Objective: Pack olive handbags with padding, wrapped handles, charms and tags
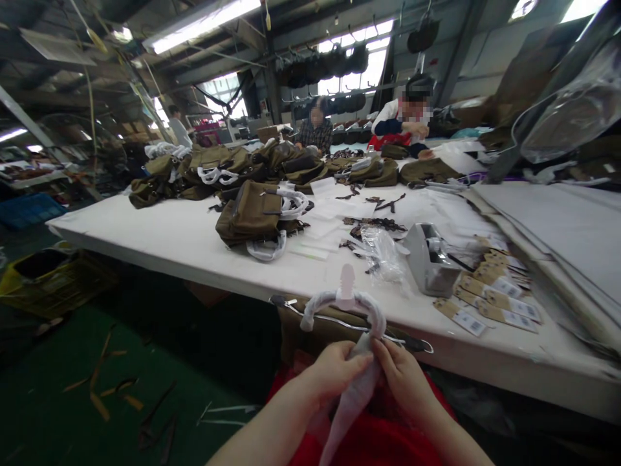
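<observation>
An olive handbag (301, 330) with a zip along its top rests in my lap against the table edge. Its curved handle (321, 301) is mostly covered in white wrapping, and a pale plastic tab sticks up from the middle of it. At the handle's right end, my left hand (342, 369) pinches a strip of thin white wrapping paper (352, 408), whose tail hangs down toward me. My right hand (395, 362) grips the wrapped handle end right beside it, fingers closed. The two hands nearly touch.
On the white table (160, 236) lie an olive bag (247, 217), a heap of similar bags (218, 162), a grey tape dispenser (429, 259), cardboard tags (495, 301) and clear plastic (385, 252). People sit beyond. A yellow crate (53, 291) and scraps are on the floor.
</observation>
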### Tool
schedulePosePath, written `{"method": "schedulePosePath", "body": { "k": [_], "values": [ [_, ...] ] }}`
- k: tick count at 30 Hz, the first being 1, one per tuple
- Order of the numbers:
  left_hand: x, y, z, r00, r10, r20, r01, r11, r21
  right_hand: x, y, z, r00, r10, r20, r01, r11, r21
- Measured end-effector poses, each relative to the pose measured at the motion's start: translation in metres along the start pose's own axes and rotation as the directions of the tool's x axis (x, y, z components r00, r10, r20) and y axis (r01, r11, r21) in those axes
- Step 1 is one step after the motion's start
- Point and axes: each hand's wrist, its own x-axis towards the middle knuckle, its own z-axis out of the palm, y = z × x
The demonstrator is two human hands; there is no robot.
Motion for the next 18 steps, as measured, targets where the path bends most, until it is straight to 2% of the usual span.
{"method": "schedulePosePath", "body": {
  "k": [3, 5, 7, 9, 13, 16, 18],
  "values": [
    [0.005, -0.006, 0.007, 0.994, 0.094, -0.053, -0.093, 0.996, 0.017, 0.000, -0.003, -0.011, 0.993, 0.066, 0.098, -0.067, 0.998, 0.006],
    [0.007, -0.007, 0.008, 0.994, 0.090, -0.066, -0.093, 0.995, -0.043, 0.000, -0.003, -0.031, 0.990, 0.064, 0.126, -0.066, 0.998, 0.010],
    [0.008, -0.008, 0.009, 0.996, 0.044, -0.078, -0.052, 0.993, -0.110, 0.005, -0.002, -0.063, 0.999, 0.045, 0.019, -0.044, 0.999, -0.017],
    [0.009, -0.010, 0.009, 0.997, -0.011, -0.081, 0.000, 0.991, -0.135, 0.019, 0.001, -0.104, 0.985, 0.034, -0.170, -0.047, 0.996, -0.074],
    [0.015, -0.016, 0.009, 0.997, -0.015, -0.074, 0.007, 0.993, -0.115, 0.068, 0.000, -0.189, 0.892, -0.042, -0.449, -0.071, 0.970, -0.233],
    [0.021, -0.018, 0.005, 0.999, -0.016, -0.028, 0.014, 0.996, -0.088, 0.106, -0.002, -0.225, 0.845, -0.071, -0.530, -0.097, 0.954, -0.283],
    [0.024, -0.018, 0.002, 1.000, 0.021, -0.021, -0.022, 0.998, -0.051, 0.125, -0.001, -0.230, 0.863, -0.049, -0.503, -0.096, 0.961, -0.258]
  ]
}}
